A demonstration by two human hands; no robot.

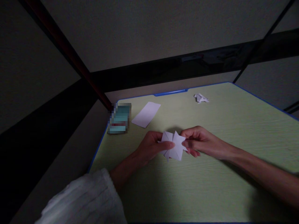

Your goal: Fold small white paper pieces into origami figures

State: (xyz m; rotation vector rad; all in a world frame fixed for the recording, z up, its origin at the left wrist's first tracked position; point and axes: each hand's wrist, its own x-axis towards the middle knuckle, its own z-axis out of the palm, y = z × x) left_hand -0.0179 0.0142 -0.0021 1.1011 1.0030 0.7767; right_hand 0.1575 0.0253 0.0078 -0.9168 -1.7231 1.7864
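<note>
A small piece of folded white paper [178, 150], with creases and several pointed flaps, is held just above the table between both hands. My left hand [153, 146] grips its left side, the thumb lying across the top face. On the other side, my right hand [196, 141] pinches a right-hand point between thumb and fingers. The fingers beneath the paper are partly hidden.
The light green table [221, 193] has a blue rim and a blue handle [171, 92] at its far edge. A white paper sheet [146, 114] lies beyond my left hand, beside a blurred teal rectangular object [119, 118]. Another folded paper figure [201, 98] sits at the back right.
</note>
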